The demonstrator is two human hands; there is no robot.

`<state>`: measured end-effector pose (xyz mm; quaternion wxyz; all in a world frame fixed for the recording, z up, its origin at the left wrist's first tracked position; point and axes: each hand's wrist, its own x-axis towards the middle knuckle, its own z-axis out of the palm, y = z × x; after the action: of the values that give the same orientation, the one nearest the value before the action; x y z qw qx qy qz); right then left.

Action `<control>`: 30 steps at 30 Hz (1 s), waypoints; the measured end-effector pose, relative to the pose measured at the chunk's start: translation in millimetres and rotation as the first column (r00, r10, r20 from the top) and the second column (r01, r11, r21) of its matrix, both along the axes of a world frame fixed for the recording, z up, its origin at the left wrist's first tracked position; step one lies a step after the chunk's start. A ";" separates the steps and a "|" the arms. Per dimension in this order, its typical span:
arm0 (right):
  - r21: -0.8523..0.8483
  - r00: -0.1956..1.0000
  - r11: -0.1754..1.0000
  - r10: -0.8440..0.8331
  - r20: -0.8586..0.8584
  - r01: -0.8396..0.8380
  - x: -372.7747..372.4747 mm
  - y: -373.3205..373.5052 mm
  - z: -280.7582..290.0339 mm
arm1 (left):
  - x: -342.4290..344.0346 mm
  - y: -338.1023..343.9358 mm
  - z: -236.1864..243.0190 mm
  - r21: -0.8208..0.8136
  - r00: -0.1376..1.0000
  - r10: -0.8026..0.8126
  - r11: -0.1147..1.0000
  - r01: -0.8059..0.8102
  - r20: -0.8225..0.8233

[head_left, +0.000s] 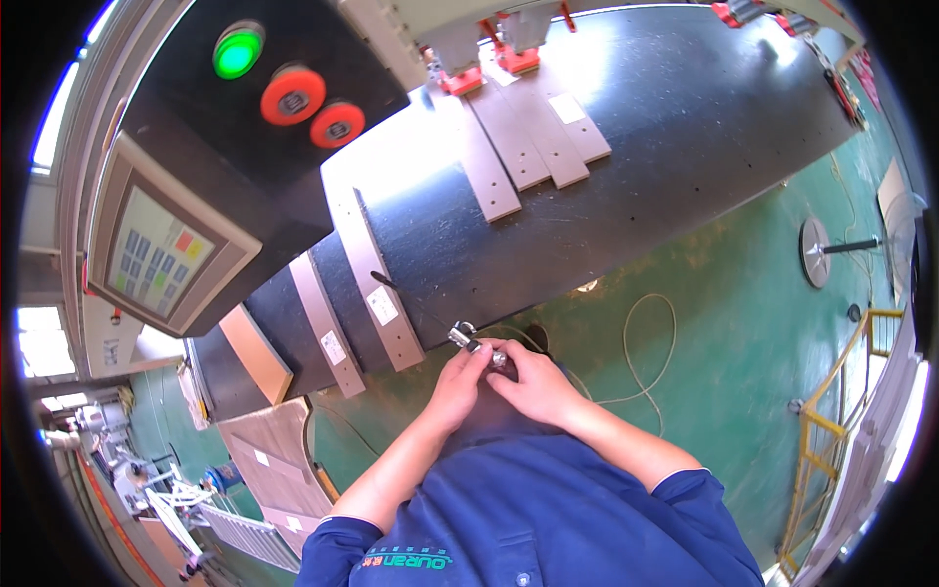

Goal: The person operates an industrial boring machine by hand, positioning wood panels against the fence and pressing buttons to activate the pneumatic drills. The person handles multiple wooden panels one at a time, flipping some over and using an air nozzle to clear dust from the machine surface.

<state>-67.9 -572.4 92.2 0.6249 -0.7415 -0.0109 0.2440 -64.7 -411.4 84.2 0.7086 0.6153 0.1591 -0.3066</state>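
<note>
Left hand [458, 389] and right hand [538, 386], fingers curled closed together around one small silver-and-black metal fitting [461, 336]; fitting by the near edge of the black table [685, 117]; brown drilled panels [366, 256] thereon.

The bare left forearm [391, 465] and bare right forearm [631, 442] are angled inward; the bare left hand [459, 384] and bare right hand [536, 386] are held close together, with fingers [519, 356] curled.
</note>
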 end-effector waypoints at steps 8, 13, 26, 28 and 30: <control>0.018 0.976 0.990 -0.135 -0.172 0.140 4.7 -8.7 -17.7 | 11.3 -7.9 1.9 -0.004 0.995 -0.088 0.996 0.089 0.052; 0.047 0.915 0.954 -0.270 -0.299 0.297 8.3 -28.2 -13.7 | 18.0 -13.8 1.4 0.038 0.988 -0.115 0.993 0.112 0.102; 0.002 0.857 0.922 -0.358 -0.370 0.386 1.9 -52.8 -15.7 | 125.4 -32.8 -27.9 0.651 0.821 -0.336 0.757 -0.057 0.463; -0.004 0.849 0.916 -0.373 -0.375 0.400 0.0 -55.6 -14.8 | 151.9 -40.2 -37.0 0.832 0.657 -0.565 0.523 -0.183 0.500; -0.010 0.841 0.910 -0.387 -0.377 0.415 -1.7 -60.4 -13.3 | 169.9 -49.6 -39.1 0.888 0.665 -0.613 0.423 -0.179 0.426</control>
<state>-69.6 -632.7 78.9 0.6791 -0.6445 0.2539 0.2429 105.2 -461.0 45.0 0.2308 0.9694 -0.0820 -0.0150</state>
